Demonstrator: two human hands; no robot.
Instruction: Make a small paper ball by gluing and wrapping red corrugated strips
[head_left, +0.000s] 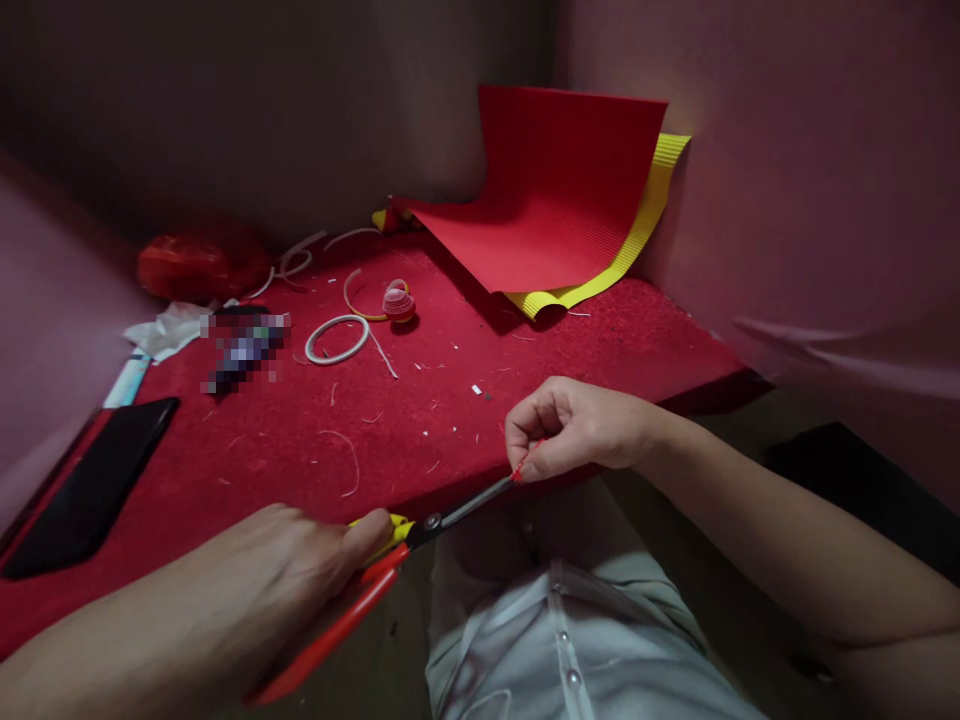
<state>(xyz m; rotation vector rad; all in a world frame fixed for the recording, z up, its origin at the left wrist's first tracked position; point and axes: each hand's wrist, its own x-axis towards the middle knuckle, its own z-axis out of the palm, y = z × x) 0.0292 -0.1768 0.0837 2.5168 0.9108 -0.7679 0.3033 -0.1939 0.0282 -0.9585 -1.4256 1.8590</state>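
Observation:
My left hand (285,570) is closed round the yellow and red handles of a pair of scissors (450,515), held low at the front edge of the red table (420,430). The dark blades point right and up, their tips meeting a small red strip (527,460). My right hand (574,430) pinches that strip between thumb and fingers, just above the table's front edge. Both hands hover over my lap and pale shirt (555,640).
Red corrugated sheet (555,190) over a yellow one (637,230) leans in the back corner. A white ring (337,340), a small pink coil (399,300), paper scraps, a black phone (90,490) at left, a red bag (199,265) and crumpled tissue lie on the table.

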